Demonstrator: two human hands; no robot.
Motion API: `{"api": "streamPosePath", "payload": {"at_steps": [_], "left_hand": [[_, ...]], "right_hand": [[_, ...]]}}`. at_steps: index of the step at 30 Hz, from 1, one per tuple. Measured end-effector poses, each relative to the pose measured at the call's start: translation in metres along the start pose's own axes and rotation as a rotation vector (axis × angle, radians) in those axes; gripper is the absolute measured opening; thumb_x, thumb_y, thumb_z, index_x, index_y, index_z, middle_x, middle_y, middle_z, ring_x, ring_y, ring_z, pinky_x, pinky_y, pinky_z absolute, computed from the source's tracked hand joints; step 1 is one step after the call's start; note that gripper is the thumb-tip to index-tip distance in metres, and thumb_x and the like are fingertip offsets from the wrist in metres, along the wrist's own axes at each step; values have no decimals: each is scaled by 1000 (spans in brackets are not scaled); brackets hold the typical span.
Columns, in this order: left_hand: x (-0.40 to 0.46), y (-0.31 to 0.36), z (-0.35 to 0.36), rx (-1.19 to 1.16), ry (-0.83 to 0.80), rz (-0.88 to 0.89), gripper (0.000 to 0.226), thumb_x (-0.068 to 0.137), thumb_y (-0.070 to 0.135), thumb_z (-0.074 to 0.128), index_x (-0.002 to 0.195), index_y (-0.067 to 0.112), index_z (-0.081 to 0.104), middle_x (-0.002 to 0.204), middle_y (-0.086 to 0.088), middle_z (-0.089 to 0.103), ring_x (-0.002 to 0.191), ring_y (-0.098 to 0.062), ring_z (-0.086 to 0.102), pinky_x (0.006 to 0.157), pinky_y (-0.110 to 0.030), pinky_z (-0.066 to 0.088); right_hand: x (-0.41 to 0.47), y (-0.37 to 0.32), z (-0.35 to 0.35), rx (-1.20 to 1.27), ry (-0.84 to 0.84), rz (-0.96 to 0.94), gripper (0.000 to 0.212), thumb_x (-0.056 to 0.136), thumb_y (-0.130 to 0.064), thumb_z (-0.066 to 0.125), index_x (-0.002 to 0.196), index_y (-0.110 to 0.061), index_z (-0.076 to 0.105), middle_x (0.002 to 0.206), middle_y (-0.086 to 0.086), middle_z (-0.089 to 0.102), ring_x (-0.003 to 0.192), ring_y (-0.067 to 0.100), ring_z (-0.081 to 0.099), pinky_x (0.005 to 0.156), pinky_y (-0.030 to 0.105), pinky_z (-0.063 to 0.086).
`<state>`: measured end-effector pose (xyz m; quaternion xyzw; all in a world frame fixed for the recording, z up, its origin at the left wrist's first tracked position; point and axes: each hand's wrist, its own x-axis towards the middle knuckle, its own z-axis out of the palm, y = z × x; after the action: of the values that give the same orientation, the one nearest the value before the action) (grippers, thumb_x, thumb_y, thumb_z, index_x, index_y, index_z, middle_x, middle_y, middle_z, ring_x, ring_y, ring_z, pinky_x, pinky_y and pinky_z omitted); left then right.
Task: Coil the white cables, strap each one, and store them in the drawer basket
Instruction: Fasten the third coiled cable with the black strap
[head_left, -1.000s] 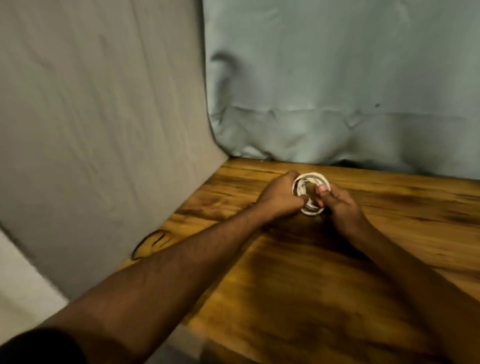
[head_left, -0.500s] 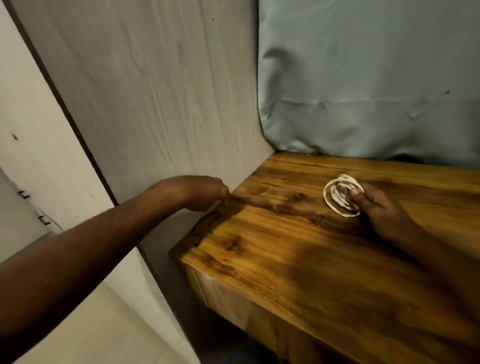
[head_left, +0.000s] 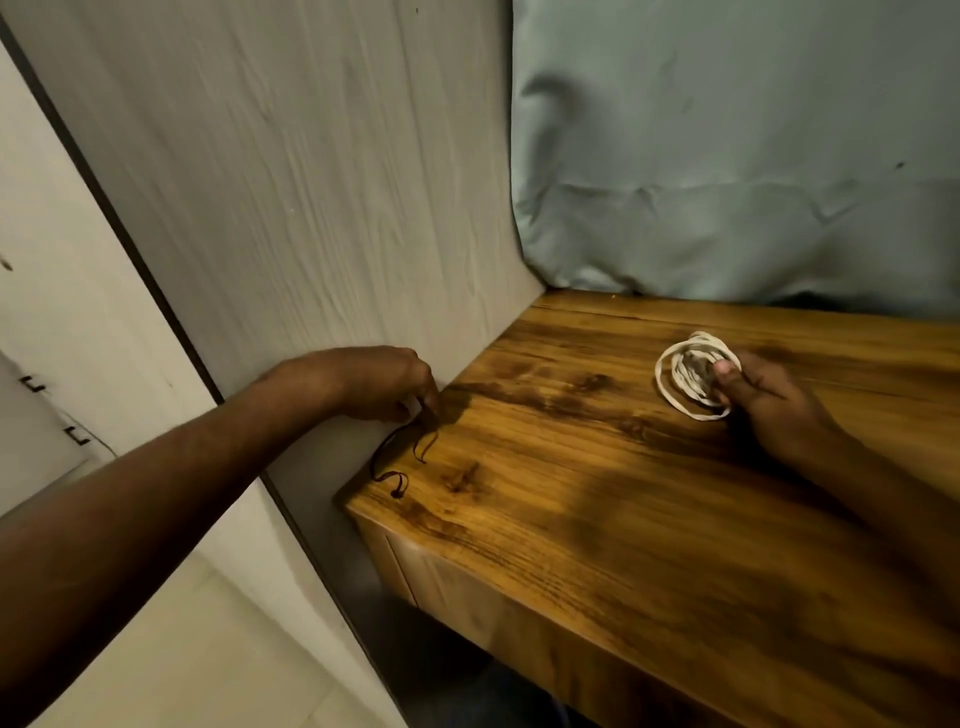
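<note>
A coiled white cable (head_left: 691, 382) lies on the wooden table top (head_left: 597, 509) near its far side. My right hand (head_left: 769, 405) grips the coil's right edge, thumb on top. Thin dark straps (head_left: 400, 457) lie curled at the table's left front corner, against the side panel. My left hand (head_left: 384, 382) reaches there with curled fingers, and its fingertips pinch the upper end of one dark strap.
A grey wood-grain panel (head_left: 311, 208) stands along the table's left side. A pale blue cloth (head_left: 727, 156) hangs behind the table. The table's front edge (head_left: 519, 597) drops to a dark gap over the floor. A white surface (head_left: 62, 312) lies at far left.
My left hand let go of the coil a second ago, swung left to the table corner and now pinches a dark strap. The right hand keeps its hold on the coil.
</note>
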<state>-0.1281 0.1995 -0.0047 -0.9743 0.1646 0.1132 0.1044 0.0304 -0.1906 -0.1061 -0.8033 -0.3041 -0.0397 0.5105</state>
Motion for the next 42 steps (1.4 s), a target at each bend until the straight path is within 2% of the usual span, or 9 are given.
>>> {"api": "streamPosePath", "payload": {"at_steps": [6, 12, 18, 22, 25, 29, 33, 36, 42], "left_hand": [[3, 3, 4, -37, 37, 29, 19, 88, 22, 75, 105, 28, 79, 105, 14, 76, 94, -4, 70, 85, -34, 54], [8, 16, -7, -327, 255, 66, 19, 81, 33, 81, 97, 23, 82, 93, 13, 78, 83, 2, 71, 79, -33, 58], [41, 61, -28, -853, 466, 59, 23, 71, 17, 88, 91, 8, 80, 84, -3, 79, 81, -22, 75, 80, -42, 60], [88, 120, -33, -1200, 524, 73, 20, 82, 12, 78, 98, 0, 77, 77, -12, 76, 56, -14, 68, 54, -25, 53], [140, 163, -32, -1249, 573, 58, 12, 91, 11, 71, 96, 2, 76, 68, -1, 73, 39, -3, 57, 41, -17, 45], [186, 188, -20, -1186, 633, -118, 20, 92, 18, 72, 72, 21, 75, 47, 9, 64, 33, -3, 52, 43, -19, 42], [228, 207, -17, -1154, 687, -86, 18, 93, 17, 68, 80, 26, 78, 64, 8, 74, 42, -15, 63, 44, -22, 45], [239, 213, -12, -1361, 735, -32, 21, 97, 13, 64, 97, 30, 77, 76, 2, 77, 47, -22, 62, 42, -27, 46], [240, 205, -8, -1646, 647, 19, 20, 97, 11, 58, 91, 10, 77, 57, -2, 60, 45, -8, 45, 44, -23, 35]], "right_hand": [[1, 3, -2, -4, -15, -16, 69, 89, -79, 38, 106, -20, 68, 96, 4, 72, 93, 26, 66, 91, 46, 48], [3, 2, -1, 82, 8, 35, 33, 96, -55, 41, 79, -50, 68, 79, -14, 69, 82, 15, 61, 83, 41, 45], [7, 7, 0, 179, 83, 50, 41, 95, -57, 46, 67, -33, 63, 76, -1, 63, 78, 17, 58, 83, 43, 44], [9, 10, 0, 227, 135, 66, 40, 98, -46, 48, 65, -25, 59, 65, -10, 61, 64, 4, 53, 70, 34, 41], [9, 16, -4, 244, 235, 98, 32, 96, -45, 49, 80, -31, 72, 74, -12, 68, 74, 6, 60, 78, 36, 46], [1, 5, 2, 22, 262, 94, 44, 101, -48, 43, 119, -17, 70, 110, 2, 74, 103, 20, 67, 94, 39, 51], [1, 5, -9, -93, 316, 79, 52, 99, -51, 32, 121, -17, 66, 112, 6, 73, 103, 25, 67, 93, 43, 51], [1, 12, -12, -89, 321, 71, 49, 100, -54, 30, 115, -22, 64, 107, 1, 72, 98, 19, 68, 90, 45, 53], [2, 15, -5, -141, 247, 97, 50, 104, -57, 28, 136, -34, 58, 124, -10, 66, 111, 5, 62, 98, 40, 52]]}}
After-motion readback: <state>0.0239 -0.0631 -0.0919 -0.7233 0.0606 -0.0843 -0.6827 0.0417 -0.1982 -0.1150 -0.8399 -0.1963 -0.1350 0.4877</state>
